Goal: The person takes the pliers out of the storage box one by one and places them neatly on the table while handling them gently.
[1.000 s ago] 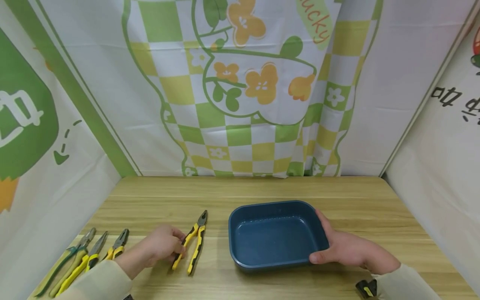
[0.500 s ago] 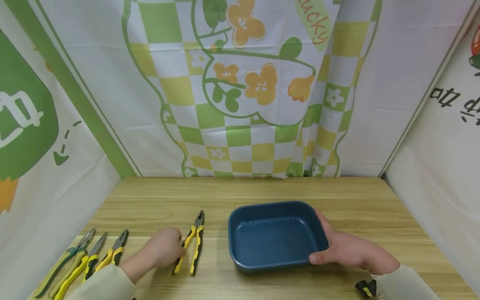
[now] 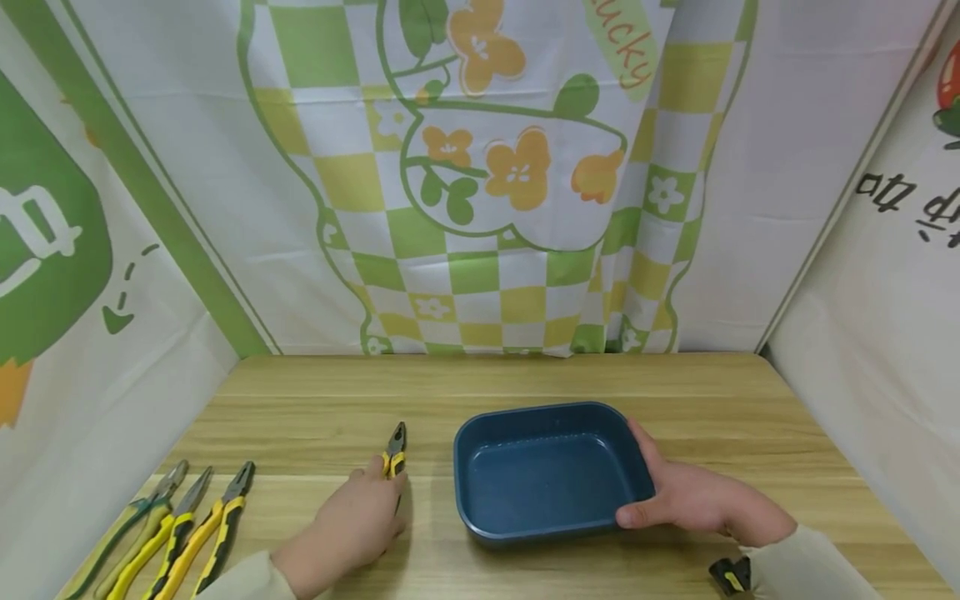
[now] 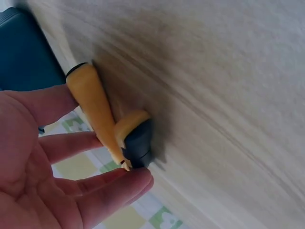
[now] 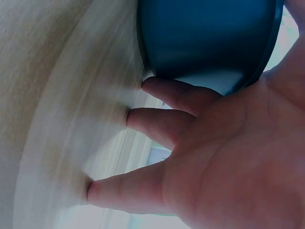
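Observation:
My left hand [image 3: 352, 521] reaches over a pair of yellow-and-black pliers [image 3: 397, 450] left of the dish, thumb and fingers around the handles. The dark jaws point away from me, toward the back of the table. In the left wrist view the handle ends [image 4: 93, 100] sit between the thumb and fingertips, close over the wood. A blue rectangular dish [image 3: 551, 533] stands at the middle right with nothing in it. At its right end my right hand [image 3: 701, 500] holds it, thumb at the front corner. The right wrist view shows several fingertips [image 5: 97, 192] down at the table.
At the left lie three more pliers side by side: green-handled ones [image 3: 123, 533], yellow long-nosed ones [image 3: 183, 521] and yellow-and-black ones [image 3: 225, 525]. A patterned curtain [image 3: 495, 275] hangs behind the wooden table [image 3: 315, 400]. Fabric walls close off both sides.
My left hand has moved right, from the side of the pliers to over their handles, which it now grips. The splayed handles have come together. My right hand and the dish stay put.

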`<state>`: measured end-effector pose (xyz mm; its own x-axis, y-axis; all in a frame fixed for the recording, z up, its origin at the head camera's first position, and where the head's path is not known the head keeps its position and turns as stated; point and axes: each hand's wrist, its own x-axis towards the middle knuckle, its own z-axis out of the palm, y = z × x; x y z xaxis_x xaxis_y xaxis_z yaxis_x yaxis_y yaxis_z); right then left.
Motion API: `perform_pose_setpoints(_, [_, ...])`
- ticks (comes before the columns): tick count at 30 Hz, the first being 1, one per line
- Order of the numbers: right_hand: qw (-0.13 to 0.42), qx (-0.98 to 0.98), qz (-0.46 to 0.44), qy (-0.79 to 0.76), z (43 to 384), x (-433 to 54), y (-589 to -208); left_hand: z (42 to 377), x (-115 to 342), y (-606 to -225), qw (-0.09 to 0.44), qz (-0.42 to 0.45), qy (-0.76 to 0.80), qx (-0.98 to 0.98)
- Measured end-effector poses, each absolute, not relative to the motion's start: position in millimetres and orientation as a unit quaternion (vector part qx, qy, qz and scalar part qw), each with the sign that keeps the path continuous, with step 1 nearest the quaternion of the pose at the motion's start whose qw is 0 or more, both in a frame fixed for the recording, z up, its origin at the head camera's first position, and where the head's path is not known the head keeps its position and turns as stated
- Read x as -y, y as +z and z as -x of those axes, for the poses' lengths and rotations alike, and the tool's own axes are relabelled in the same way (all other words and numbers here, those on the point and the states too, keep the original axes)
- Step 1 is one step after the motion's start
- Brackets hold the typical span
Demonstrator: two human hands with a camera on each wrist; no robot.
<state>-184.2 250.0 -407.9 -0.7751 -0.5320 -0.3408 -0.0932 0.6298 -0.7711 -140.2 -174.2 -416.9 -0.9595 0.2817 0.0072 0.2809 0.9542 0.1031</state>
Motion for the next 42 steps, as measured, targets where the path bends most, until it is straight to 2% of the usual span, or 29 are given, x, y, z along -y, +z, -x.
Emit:
perform_pose_setpoints(6, [0.280,-0.857,0.185,-0.392,183,-250,-407,133,183,-415,0.013,-0.124,0.055,-0.991])
perform_pose_setpoints(11, [0.277,-0.858,0.187,-0.389,184,-248,-407,125,202,-416,0.072,-0.090,0.055,-0.992])
perform_pose_setpoints(22, [0.276,-0.858,0.184,-0.392,183,-249,-407,116,265,-424,0.168,-0.058,0.086,-0.980])
perform_pose_setpoints(42, [0.273,-0.867,0.180,-0.375,183,-248,-405,111,298,-422,0.171,-0.058,0.059,-0.982])
